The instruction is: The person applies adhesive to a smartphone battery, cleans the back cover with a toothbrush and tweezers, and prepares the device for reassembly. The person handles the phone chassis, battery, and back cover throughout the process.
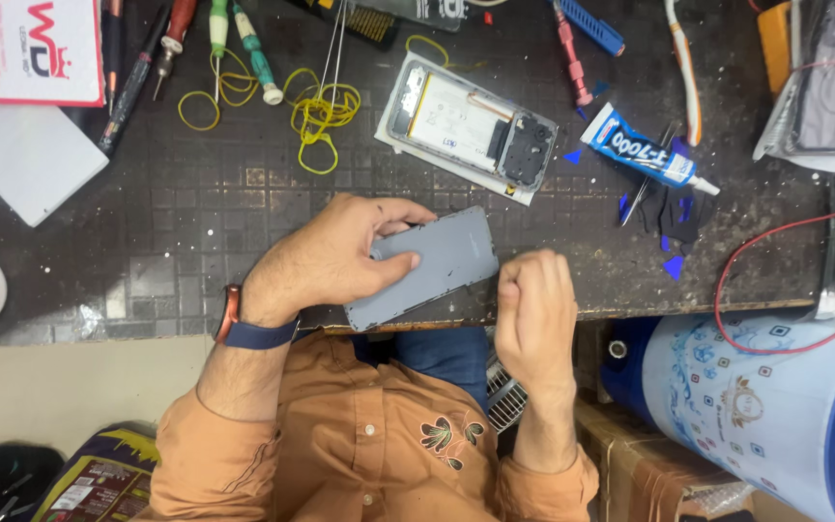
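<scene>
item: flat grey rectangular phone back panel (432, 266), smooth, matte, rounded corners; lies at the near edge of the dark pitted workbench (195, 222), one corner overhanging. likely light, thin, a little flexible, prone to crack if bent; best held by its long edges. left hand (326, 261): fingers over the far edge, thumb pressed on the face, clamped on the panel. right hand (533, 309): curled into a loose fist just beside the panel's right end; whether it pinches anything, hard to tell. nearby: opened phone body with pale battery (471, 126); blue-and-white glue tube (645, 150); yellow rubber bands (316, 116).
</scene>
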